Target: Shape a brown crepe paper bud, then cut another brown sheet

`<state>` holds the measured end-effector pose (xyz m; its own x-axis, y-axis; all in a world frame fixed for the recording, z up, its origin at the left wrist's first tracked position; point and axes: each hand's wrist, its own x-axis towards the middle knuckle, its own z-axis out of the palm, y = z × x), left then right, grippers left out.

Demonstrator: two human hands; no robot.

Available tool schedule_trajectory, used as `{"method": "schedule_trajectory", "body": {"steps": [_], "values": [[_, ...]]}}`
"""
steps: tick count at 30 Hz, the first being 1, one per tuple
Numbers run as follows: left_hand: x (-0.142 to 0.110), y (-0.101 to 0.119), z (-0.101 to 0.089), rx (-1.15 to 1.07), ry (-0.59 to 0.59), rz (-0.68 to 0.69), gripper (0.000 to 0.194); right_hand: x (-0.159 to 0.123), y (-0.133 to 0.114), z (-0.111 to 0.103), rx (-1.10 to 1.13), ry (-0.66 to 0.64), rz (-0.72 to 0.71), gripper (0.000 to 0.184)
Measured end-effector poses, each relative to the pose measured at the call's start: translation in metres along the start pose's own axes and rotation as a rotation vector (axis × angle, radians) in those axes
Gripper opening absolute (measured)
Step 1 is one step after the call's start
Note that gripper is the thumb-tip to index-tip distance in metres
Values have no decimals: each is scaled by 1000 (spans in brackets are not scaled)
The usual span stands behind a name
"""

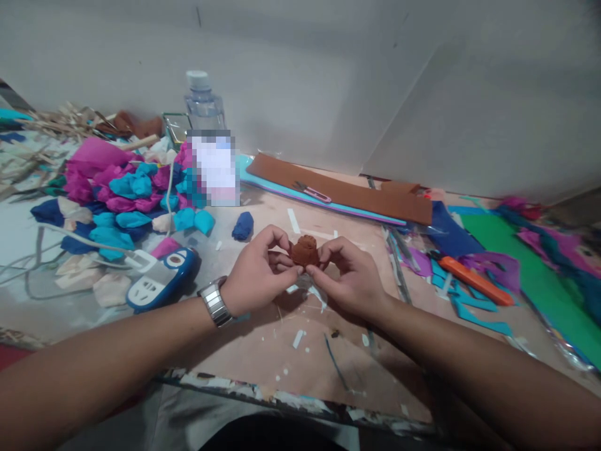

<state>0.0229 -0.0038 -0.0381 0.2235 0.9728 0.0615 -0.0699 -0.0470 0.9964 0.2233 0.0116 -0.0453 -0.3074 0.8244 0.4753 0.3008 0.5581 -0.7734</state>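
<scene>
Between my two hands is a small brown crumpled piece, rounded like a paper flower or bud, held above the table's middle. My left hand, with a metal watch on its wrist, pinches its left side between thumb and fingers. From the right, my right hand grips the other side with thumb and fingertips. Fingers cover part of the piece's lower edge. Just beyond my left hand lies a dark blue crumpled ball.
Pink, teal and cream crumpled balls are heaped left, near a power strip with a cable. A water bottle stands behind. Brown strips carry small pink-handled snips. An orange cutter and green sheet lie right.
</scene>
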Motion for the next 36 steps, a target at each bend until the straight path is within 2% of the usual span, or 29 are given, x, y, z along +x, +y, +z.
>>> {"method": "schedule_trajectory", "body": {"steps": [9,14,17,22,28,32,36], "values": [[0,1,0,-23,-26,-27,44,-3,8,3,202,-40,108,26],[-2,-3,-3,72,-69,-3,40,-3,8,5,405,-175,247,62],[-4,-5,-4,158,-101,23,37,-2,7,6,439,-197,290,68],[-3,-7,-3,148,-83,119,34,1,5,5,436,-182,322,62],[-1,-9,-4,42,-77,101,34,2,5,4,340,-249,283,14],[-2,-10,-4,5,-103,94,33,2,3,2,295,-273,281,11],[-1,-8,-4,31,-93,114,29,2,2,3,282,-208,290,11]]}}
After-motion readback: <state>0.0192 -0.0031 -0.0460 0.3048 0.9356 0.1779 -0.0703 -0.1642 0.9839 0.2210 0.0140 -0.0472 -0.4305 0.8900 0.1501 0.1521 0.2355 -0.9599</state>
